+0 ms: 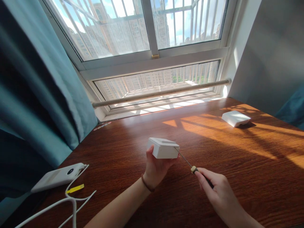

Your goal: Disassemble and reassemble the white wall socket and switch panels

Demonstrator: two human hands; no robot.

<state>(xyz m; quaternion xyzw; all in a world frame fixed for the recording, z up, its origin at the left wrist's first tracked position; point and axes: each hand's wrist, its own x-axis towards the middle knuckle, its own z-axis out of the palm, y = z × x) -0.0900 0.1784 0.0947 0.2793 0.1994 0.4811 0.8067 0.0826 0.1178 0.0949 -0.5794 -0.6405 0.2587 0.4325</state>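
Note:
My left hand [155, 167] is closed around a small white box [165, 150], held up above the wooden table. Its thumb presses the left side, and the other fingers are mostly hidden under and behind the box. My right hand [216, 186] grips the dark handle of a screwdriver [187, 161] with a pale collar. The thin metal shaft slants up to the left, and its tip touches the box near the upper right edge, by the seam under the top plate. I cannot tell whether the tip is inserted.
Another white box-shaped piece [236, 118] lies at the far right of the table [123, 183]. At the left rest a white power bank [59, 176], white cables [74, 205] and a yellow tag [76, 188]. A blue curtain [47, 82] hangs left, and a rail [161, 93] crosses the window.

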